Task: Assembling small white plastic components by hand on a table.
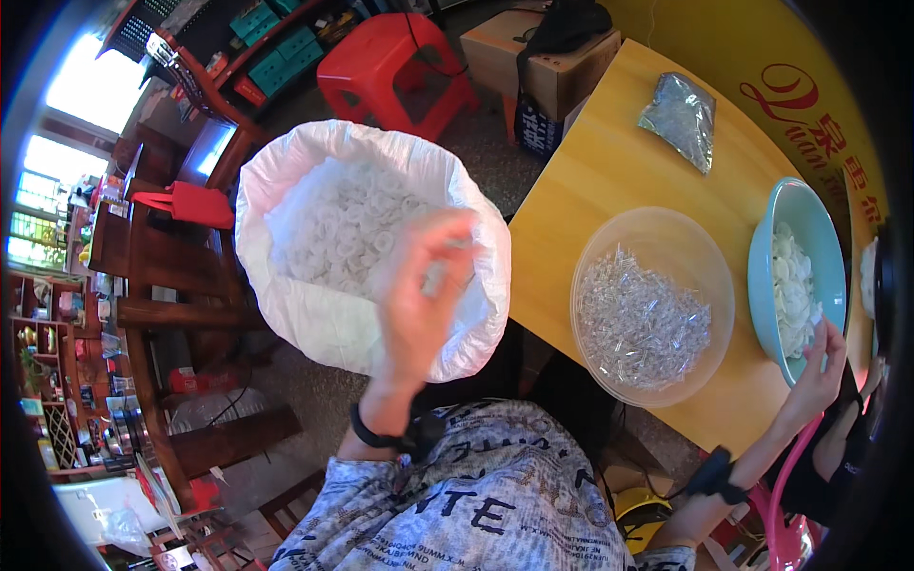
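Above a white woven sack (309,333) filled with small white ring-like plastic pieces (347,219) is my left hand (424,290). It is smeared by motion, with its fingers curved, and I cannot make out whether anything is in them. At the right, my right hand (821,366) reaches to the near rim of a turquoise basin (765,257). Its fingertips pinch a small white piece (816,314). White, flat, rounded pieces (788,285) lie in the basin. Between the hands, a translucent round tub (700,233) holds many short clear plastic tubes (643,319).
The tub and basin stand on a yellow wooden table (571,190), with a silvery plastic bag (682,119) at its far side. A red stool (390,71) and a cardboard box (543,57) are beyond. Dark wooden furniture (181,314) stands left; a pink curved bar (785,476) is near my right forearm.
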Available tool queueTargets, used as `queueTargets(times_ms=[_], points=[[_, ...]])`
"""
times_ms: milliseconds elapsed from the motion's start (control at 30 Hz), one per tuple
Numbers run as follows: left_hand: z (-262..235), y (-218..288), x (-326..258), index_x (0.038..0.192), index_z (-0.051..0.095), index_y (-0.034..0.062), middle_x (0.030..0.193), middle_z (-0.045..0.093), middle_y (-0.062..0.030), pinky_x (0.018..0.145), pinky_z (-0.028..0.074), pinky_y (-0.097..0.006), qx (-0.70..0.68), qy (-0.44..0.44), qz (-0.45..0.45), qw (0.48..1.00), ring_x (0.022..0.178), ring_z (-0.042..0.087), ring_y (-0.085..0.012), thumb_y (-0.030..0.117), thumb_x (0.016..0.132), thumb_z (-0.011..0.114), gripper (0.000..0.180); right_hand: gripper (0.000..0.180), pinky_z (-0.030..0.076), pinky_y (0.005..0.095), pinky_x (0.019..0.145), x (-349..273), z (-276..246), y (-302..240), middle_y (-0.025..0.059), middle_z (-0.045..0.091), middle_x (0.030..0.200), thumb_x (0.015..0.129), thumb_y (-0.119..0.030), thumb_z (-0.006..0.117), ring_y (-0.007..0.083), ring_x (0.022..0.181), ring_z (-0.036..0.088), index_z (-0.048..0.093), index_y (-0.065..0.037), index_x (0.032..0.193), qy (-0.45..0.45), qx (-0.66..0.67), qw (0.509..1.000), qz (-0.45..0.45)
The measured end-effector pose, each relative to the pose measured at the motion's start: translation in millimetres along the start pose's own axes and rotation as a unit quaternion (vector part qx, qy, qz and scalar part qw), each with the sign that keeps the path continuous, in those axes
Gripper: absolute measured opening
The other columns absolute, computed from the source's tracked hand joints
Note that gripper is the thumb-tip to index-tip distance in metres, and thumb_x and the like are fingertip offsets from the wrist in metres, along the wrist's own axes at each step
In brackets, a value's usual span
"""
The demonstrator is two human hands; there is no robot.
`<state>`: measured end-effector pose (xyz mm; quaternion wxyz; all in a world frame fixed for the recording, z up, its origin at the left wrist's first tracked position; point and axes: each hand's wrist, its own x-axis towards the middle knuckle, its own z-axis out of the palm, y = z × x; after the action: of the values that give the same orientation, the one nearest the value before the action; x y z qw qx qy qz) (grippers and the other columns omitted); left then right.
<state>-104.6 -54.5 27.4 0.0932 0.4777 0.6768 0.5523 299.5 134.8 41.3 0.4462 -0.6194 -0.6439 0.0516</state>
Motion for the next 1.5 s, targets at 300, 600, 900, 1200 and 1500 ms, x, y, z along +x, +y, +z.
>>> queueTargets(times_ms=[300, 600, 900, 1200, 1500], points=[[-24.9, -60.5, 15.0, 0.101, 0.064, 0.0027, 0.099, 0.063, -0.0122, 0.075, 0.05, -0.034, 0.166, -0.143, -0.053, 0.974, 0.089, 0.062, -0.0275, 0.003, 0.076, 0.067, 0.026, 0.024, 0.05, 0.0261, 0.075, 36.9, -11.8, 37.1, 0.0031, 0.065, 0.101, 0.093, -0.02, 0.058, 0.0109, 0.09, 0.06, 0.064, -0.008, 0.112, -0.005, -0.072, 0.997, 0.025], [-23.5, -71.9, 14.9, 0.103, 0.06, 0.0004, 0.102, 0.056, -0.012, 0.079, 0.046, -0.034, 0.155, -0.224, -0.098, 0.957, 0.087, 0.058, -0.0289, -0.001, 0.071, 0.068, 0.033, 0.011, 0.051, 0.028, 0.06, -96.7, 56.3, -115.1, 0.0068, 0.064, 0.084, 0.079, -0.007, 0.069, 0.0169, 0.073, 0.064, 0.064, -0.007, 0.089, -0.343, 0.103, 0.93, -0.082], [-23.7, -61.8, 9.3, 0.101, 0.06, 0.0011, 0.1, 0.055, -0.0099, 0.078, 0.046, -0.033, 0.218, -0.223, -0.076, 0.947, 0.085, 0.057, -0.0257, -0.001, 0.069, 0.069, 0.033, 0.013, 0.05, 0.0362, 0.066, -119.8, 86.5, -124.9, 0.0063, 0.058, 0.084, 0.077, -0.013, 0.068, 0.0252, 0.082, 0.06, 0.061, -0.009, 0.088, -0.37, 0.056, 0.911, -0.173], [-34.2, -63.3, 3.2, 0.097, 0.059, 0.0028, 0.106, 0.062, -0.0079, 0.085, 0.045, -0.032, 0.19, -0.148, -0.083, 0.967, 0.097, 0.06, -0.0236, 0.001, 0.074, 0.067, 0.024, 0.006, 0.05, 0.0375, 0.064, -118.8, 100.2, -130.6, 0.0075, 0.056, 0.081, 0.077, -0.007, 0.063, 0.026, 0.08, 0.06, 0.059, -0.008, 0.081, -0.372, 0.061, 0.908, -0.181], [-11.0, 11.5, -9.1, 0.103, 0.055, 0.0, 0.115, 0.057, -0.0134, 0.084, 0.047, -0.027, -0.163, -0.068, -0.08, 0.981, 0.096, 0.059, -0.0146, -0.005, 0.082, 0.062, 0.023, 0.006, 0.048, 0.0355, 0.064, -112.4, 84.7, -124.3, 0.0091, 0.057, 0.081, 0.078, -0.005, 0.061, 0.0276, 0.074, 0.06, 0.057, -0.006, 0.082, -0.383, 0.082, 0.915, -0.097]])
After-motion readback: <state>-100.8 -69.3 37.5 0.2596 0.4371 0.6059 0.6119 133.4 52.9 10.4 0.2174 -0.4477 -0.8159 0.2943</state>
